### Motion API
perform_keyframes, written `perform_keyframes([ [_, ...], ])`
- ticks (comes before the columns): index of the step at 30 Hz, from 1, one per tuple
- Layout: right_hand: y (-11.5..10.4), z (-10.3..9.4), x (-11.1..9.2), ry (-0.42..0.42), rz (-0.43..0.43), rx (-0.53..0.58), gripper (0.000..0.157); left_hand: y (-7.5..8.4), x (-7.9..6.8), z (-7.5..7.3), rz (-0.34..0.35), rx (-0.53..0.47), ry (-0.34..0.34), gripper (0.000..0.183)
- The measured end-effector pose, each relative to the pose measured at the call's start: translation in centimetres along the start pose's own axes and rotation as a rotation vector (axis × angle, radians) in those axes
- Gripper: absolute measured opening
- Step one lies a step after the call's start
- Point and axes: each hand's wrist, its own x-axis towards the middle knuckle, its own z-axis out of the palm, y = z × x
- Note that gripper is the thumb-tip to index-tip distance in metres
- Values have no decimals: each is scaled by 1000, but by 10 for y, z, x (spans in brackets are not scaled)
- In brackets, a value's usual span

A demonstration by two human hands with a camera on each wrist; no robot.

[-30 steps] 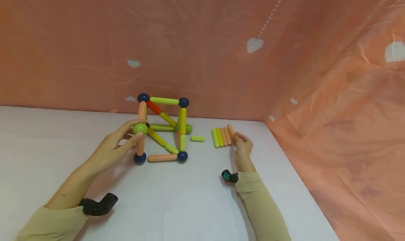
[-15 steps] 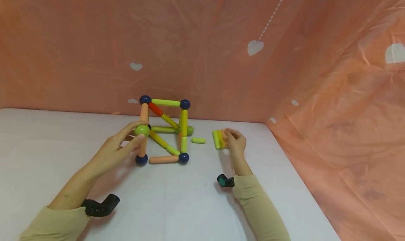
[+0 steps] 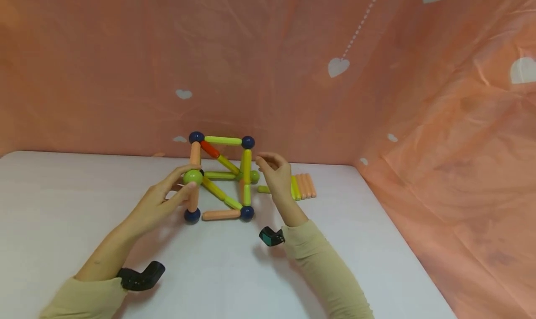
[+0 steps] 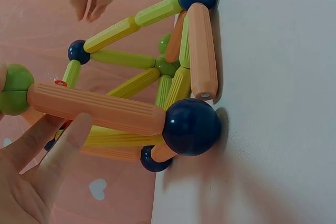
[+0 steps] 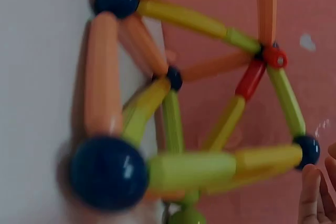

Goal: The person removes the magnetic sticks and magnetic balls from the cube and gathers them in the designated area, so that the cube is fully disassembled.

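Observation:
A frame of magnetic sticks and balls stands on the table. My left hand (image 3: 161,200) pinches the green ball (image 3: 193,177) at its left side between thumb and fingers. Below that ball an orange stick reaches down to a dark blue ball (image 4: 193,127). The bottom front orange stick (image 3: 221,215) joins the right blue ball (image 3: 247,213); its left end, with bare metal showing, lies apart from the left one. My right hand (image 3: 276,175) is raised just right of the frame, fingers loosely bent and holding nothing. Its fingertips (image 5: 311,179) are near the upper right blue ball (image 5: 307,150).
Several loose yellow-green and orange sticks (image 3: 307,186) lie side by side on the white table (image 3: 217,272), right of the frame. A short green stick (image 3: 263,189) lies partly behind my right hand. A pink cloth with hearts (image 3: 268,77) hangs close behind.
My right hand laid an orange stick onto the row at the right, let go and moved left to the frame. My left hand keeps its pinch on the green ball.

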Motion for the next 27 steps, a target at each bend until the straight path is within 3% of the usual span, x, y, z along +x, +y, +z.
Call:
perform_keyframes([
  [8, -11, 29, 3, -119, -9, 28, 24, 0, 3, 0, 19, -1, 15, 43],
  [14, -17, 51, 3, -271, 5, -72, 31, 1, 4, 1, 13, -12, 8, 44],
  [20, -23, 69, 6, -343, 48, -111, 34, 2, 3, 1, 2, -24, 2, 44],
  [27, -22, 82, 8, -372, 78, -112, 33, 0, 3, 3, -6, -24, 13, 44],
])
